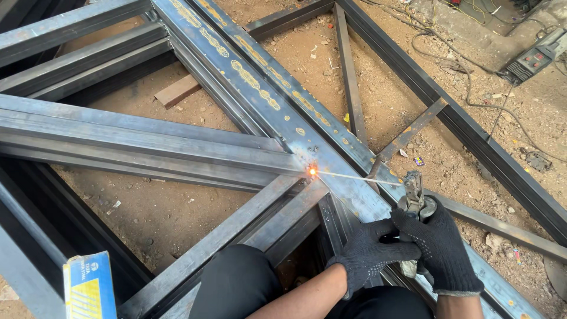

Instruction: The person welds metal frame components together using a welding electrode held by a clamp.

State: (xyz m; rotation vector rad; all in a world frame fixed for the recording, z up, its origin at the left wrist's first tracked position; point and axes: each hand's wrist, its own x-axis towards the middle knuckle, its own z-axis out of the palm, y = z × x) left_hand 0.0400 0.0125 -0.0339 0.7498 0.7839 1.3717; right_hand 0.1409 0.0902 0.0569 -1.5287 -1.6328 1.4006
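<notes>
Gloved hands both wrap the electrode holder [415, 198]: right hand [444, 248] clenched on the grip, left hand [367, 251] curled in beside it as a brace. Welding rod [360, 177] runs left to a glowing spot [312, 171] where the steel tubes [177, 147] meet the long beam [260, 88]. Judgement: hold the rod tip close, angle constant, travel slow along the seam.

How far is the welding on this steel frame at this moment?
Done: the dark steel tubes already lie fitted against the long diagonal steel beam. In hand: both black-gloved hands, left hand and right hand, grip the metal electrode holder; its thin welding rod ends at an orange glowing spot on the joint. Left: the seams beside the spot show no clear bead, though this is hard to judge.
</notes>
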